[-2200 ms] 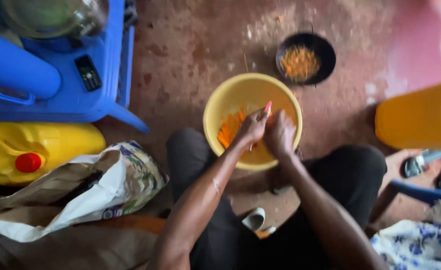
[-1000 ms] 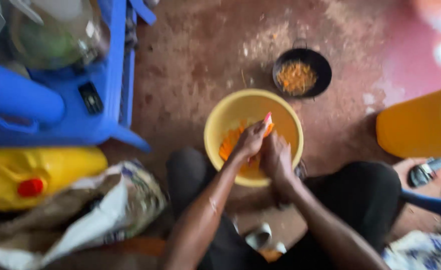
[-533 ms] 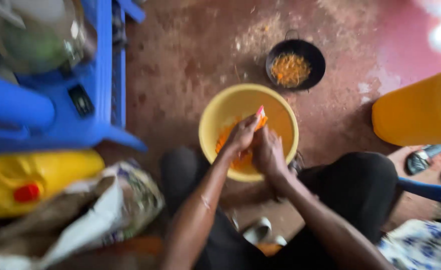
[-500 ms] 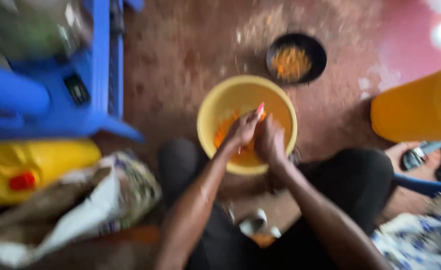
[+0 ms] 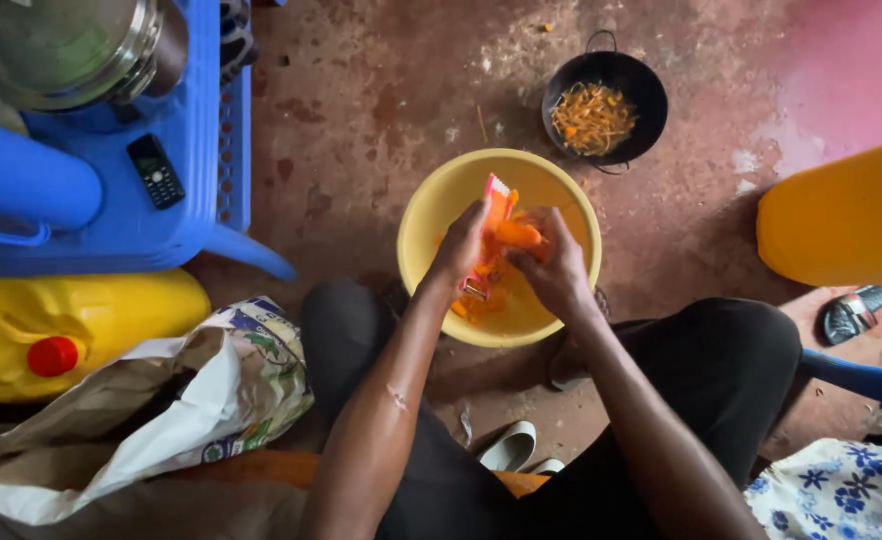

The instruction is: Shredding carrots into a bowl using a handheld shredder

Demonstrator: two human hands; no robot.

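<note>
Orange and firm, the carrot (image 5: 517, 235) sits pinched in my right hand (image 5: 559, 270) against the small grater (image 5: 491, 235) that my left hand (image 5: 461, 245) grips by its edge, both over the yellow bowl (image 5: 441, 215) on the floor between my knees. It looks stiff but wet and slippery, so I'd judge it best held by its thick end, fingertips clear. Beyond lie a black pan (image 5: 641, 95) of peelings, a yellow jerrycan (image 5: 81, 325) and a blue plastic chair (image 5: 111, 215).
</note>
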